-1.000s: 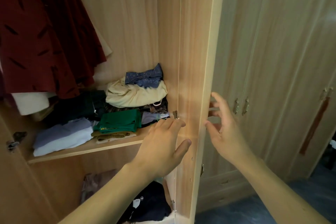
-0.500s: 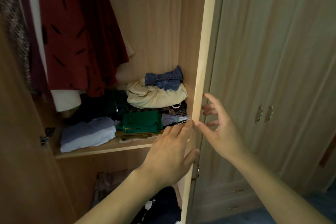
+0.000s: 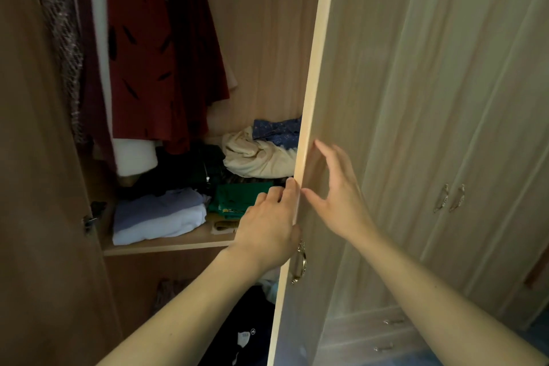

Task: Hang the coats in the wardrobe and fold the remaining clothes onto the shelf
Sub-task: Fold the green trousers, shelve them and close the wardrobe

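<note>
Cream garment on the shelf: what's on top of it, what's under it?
On top of the cream garment lies a blue patterned piece. Under it a dark patterned layer shows as a thin strip only. The door edge covers the stack's right end.

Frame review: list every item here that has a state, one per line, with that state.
Right wardrobe door: partly open, both hands at its edge.
Left hand: fingers on the door's edge.
Right hand: open, against the door's face.
Red coat: hanging.
Light blue garment: folded on shelf.
Cream garment: crumpled.
Neighbouring doors: closed.
</note>
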The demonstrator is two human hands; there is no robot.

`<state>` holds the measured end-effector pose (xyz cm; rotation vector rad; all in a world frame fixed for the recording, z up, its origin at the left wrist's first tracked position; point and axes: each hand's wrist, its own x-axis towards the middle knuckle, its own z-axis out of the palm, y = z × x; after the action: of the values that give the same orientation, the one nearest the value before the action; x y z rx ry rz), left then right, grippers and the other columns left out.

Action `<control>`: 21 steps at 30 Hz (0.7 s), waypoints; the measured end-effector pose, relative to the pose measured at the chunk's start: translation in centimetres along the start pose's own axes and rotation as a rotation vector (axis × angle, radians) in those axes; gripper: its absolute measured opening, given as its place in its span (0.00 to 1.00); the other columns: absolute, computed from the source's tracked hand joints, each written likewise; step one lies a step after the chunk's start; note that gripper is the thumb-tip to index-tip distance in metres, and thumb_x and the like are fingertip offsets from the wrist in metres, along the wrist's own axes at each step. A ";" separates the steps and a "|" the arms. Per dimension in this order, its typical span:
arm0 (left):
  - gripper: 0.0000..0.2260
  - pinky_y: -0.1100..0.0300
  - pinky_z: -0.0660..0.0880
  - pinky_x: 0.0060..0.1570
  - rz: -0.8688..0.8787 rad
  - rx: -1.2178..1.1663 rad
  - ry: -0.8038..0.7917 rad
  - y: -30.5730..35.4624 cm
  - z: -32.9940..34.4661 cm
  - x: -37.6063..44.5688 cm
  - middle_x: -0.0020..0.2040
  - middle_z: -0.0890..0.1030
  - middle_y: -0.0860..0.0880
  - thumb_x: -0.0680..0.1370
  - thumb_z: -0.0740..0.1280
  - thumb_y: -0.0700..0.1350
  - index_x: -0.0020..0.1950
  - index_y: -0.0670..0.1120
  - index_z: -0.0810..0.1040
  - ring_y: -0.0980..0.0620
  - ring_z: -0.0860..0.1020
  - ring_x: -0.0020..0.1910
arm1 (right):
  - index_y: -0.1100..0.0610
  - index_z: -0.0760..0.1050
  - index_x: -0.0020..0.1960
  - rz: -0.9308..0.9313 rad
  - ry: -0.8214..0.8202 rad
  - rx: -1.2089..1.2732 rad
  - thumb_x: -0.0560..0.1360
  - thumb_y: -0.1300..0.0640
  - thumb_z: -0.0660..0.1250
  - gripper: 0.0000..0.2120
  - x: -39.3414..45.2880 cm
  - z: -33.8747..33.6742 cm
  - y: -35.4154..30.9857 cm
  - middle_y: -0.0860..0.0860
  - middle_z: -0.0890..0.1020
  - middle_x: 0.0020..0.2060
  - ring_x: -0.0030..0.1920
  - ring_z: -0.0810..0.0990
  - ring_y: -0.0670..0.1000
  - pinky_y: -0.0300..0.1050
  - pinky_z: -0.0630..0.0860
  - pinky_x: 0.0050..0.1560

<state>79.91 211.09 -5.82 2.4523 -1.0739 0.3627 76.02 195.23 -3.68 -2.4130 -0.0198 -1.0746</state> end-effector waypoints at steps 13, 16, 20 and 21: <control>0.34 0.47 0.70 0.65 -0.035 0.160 -0.009 -6.1 -1.8 4.0 0.75 0.63 0.47 0.79 0.64 0.50 0.80 0.47 0.51 0.44 0.66 0.69 | 0.37 0.45 0.79 -0.103 0.005 0.012 0.65 0.54 0.81 0.57 5.9 6.2 2.9 0.45 0.39 0.80 0.80 0.44 0.53 0.63 0.61 0.75; 0.34 0.47 0.70 0.65 -0.020 0.254 -0.028 -6.9 -2.4 5.1 0.77 0.58 0.47 0.79 0.64 0.50 0.80 0.46 0.52 0.43 0.65 0.70 | 0.38 0.44 0.79 -0.128 0.041 -0.059 0.66 0.49 0.79 0.55 6.7 7.6 3.4 0.47 0.40 0.80 0.80 0.44 0.56 0.63 0.58 0.75; 0.34 0.46 0.70 0.66 -0.039 0.269 -0.049 -7.9 -2.2 6.6 0.76 0.58 0.45 0.79 0.65 0.50 0.79 0.43 0.52 0.43 0.66 0.70 | 0.42 0.44 0.80 -0.157 0.056 -0.166 0.66 0.44 0.78 0.55 7.8 9.1 4.4 0.51 0.40 0.80 0.80 0.42 0.58 0.64 0.57 0.75; 0.34 0.46 0.70 0.66 -0.042 0.268 -0.040 -8.1 -2.1 6.9 0.76 0.58 0.45 0.79 0.65 0.50 0.79 0.43 0.52 0.43 0.66 0.70 | 0.43 0.44 0.80 -0.174 0.048 -0.171 0.66 0.44 0.78 0.55 8.0 9.4 4.8 0.52 0.39 0.80 0.80 0.41 0.58 0.66 0.57 0.75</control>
<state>90.44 212.65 -3.58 2.7232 -1.0469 0.4736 89.06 193.71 -5.54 -2.5753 -0.1291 -1.2574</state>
